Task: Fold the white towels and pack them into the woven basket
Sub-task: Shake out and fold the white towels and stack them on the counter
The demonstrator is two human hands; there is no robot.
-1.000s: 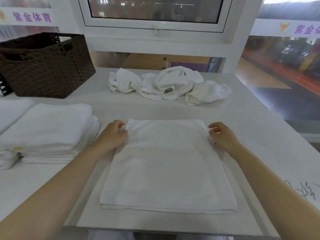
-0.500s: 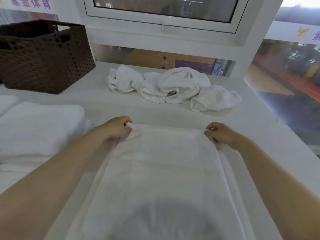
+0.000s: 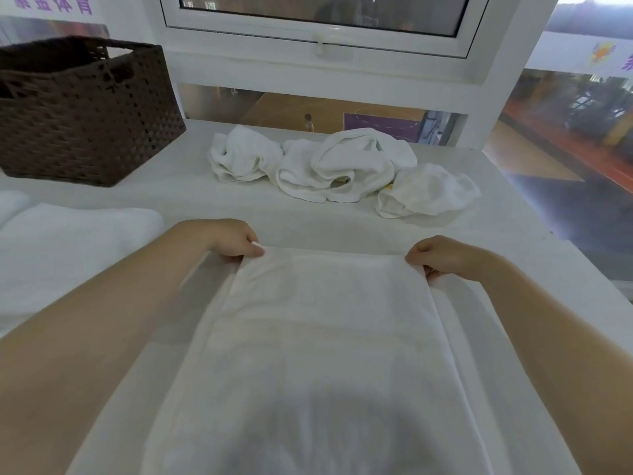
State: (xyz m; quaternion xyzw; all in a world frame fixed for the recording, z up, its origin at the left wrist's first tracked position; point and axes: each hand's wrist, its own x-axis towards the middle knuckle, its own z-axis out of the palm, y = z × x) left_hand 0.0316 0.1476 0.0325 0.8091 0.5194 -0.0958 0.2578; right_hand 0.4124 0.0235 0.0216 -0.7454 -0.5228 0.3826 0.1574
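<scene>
A white towel [image 3: 325, 337] lies flat in front of me on the white table [image 3: 191, 186]. My left hand [image 3: 233, 238] pinches its far left corner, and my right hand [image 3: 442, 257] pinches its far right corner; the far edge is lifted slightly off the table. The dark brown woven basket [image 3: 85, 114] stands at the far left. A stack of folded white towels [image 3: 68, 241] rests at the left, below the basket. Three crumpled white towels [image 3: 335, 166] lie in a row at the back of the table.
A white window frame [image 3: 318, 42] and wall run behind the table. The table's right edge [image 3: 582, 255] drops off beside a glass view of a hall floor. Bare tabletop shows between the crumpled towels and my hands.
My head has moved closer and lower over the towel. Both hands went from resting at the far corners to pinching them and raising the far edge.
</scene>
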